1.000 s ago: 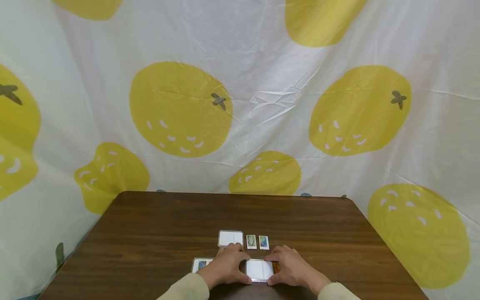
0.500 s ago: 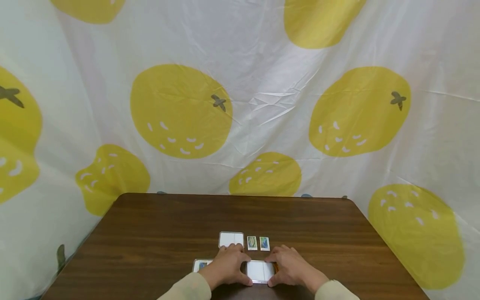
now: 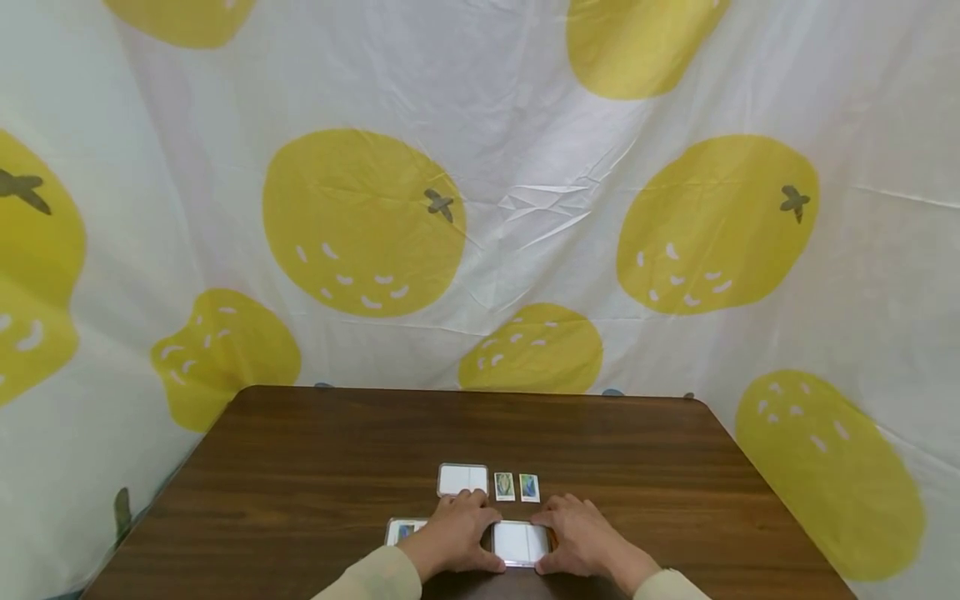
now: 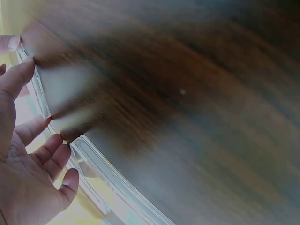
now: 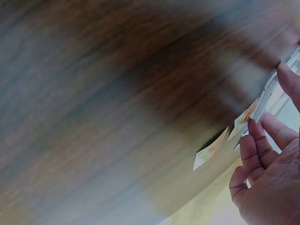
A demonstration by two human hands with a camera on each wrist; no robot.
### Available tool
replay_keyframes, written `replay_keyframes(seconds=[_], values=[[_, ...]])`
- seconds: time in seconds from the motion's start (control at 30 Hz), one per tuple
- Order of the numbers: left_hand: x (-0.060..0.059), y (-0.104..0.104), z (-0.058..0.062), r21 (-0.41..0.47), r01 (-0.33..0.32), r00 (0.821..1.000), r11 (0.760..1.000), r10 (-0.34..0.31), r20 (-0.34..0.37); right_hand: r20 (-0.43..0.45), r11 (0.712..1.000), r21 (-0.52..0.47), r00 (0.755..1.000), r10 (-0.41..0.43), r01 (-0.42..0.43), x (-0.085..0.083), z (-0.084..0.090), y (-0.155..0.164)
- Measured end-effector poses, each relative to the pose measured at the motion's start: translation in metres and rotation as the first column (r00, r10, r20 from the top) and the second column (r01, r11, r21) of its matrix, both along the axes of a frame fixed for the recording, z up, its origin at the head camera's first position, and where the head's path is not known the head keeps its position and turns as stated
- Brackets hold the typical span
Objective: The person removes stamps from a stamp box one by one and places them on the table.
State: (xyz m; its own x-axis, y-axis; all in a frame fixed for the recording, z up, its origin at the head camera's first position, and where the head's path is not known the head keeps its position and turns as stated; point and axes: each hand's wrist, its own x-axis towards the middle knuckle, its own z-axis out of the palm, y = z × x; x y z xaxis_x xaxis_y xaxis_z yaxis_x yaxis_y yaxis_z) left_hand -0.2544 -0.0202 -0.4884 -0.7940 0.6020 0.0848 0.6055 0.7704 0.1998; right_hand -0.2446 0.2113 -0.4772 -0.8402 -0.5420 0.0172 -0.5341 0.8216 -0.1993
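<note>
A clear, flat case (image 3: 521, 543) with a white insert, divided by a thin line, lies near the table's front edge. My left hand (image 3: 455, 533) pinches its left side between thumb and forefinger at the near and far corners. My right hand (image 3: 583, 535) does likewise on its right side. In the left wrist view, that case's edge (image 4: 41, 91) lies against the left fingertips. Between case and right hand, a sliver of an orange printed piece (image 3: 554, 536) shows, mostly hidden. Small stamps with jagged edges, one nearer (image 5: 246, 118) and one farther (image 5: 210, 150), lie beyond the case in the right wrist view.
Behind the hands lies another white-backed clear case (image 3: 459, 478), with a green stamp (image 3: 504, 487) and a blue stamp (image 3: 529, 487) to its right. A third case (image 3: 402, 530) holding a bluish picture is partly covered by my left wrist. A lemon-print curtain (image 3: 525, 250) hangs behind the table.
The orange piece beside the case is covered more than a second ago. Both hands keep their hold on the case; the head view has shifted slightly.
</note>
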Motion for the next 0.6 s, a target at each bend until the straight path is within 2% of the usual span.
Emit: replay_keyframes(seconds=[0.3, 0.43, 0.6], values=[[-0.002, 0.005, 0.000, -0.038, -0.015, 1.000, 0.999, 0.015, -0.014, 0.042, 0.999, -0.024, 0.999, -0.021, 0.022, 0.002, 0.003, -0.002], [-0.003, 0.003, -0.002, -0.005, -0.002, 1.000, 1.000, 0.002, 0.000, 0.062, 0.998, -0.041, 0.997, -0.039, 0.042, -0.001, 0.009, -0.004], [-0.006, -0.004, -0.003, 0.041, 0.028, 1.000, 0.999, -0.027, -0.014, 0.072, 0.991, -0.116, 0.996, -0.058, 0.066, -0.007, 0.016, -0.008]])
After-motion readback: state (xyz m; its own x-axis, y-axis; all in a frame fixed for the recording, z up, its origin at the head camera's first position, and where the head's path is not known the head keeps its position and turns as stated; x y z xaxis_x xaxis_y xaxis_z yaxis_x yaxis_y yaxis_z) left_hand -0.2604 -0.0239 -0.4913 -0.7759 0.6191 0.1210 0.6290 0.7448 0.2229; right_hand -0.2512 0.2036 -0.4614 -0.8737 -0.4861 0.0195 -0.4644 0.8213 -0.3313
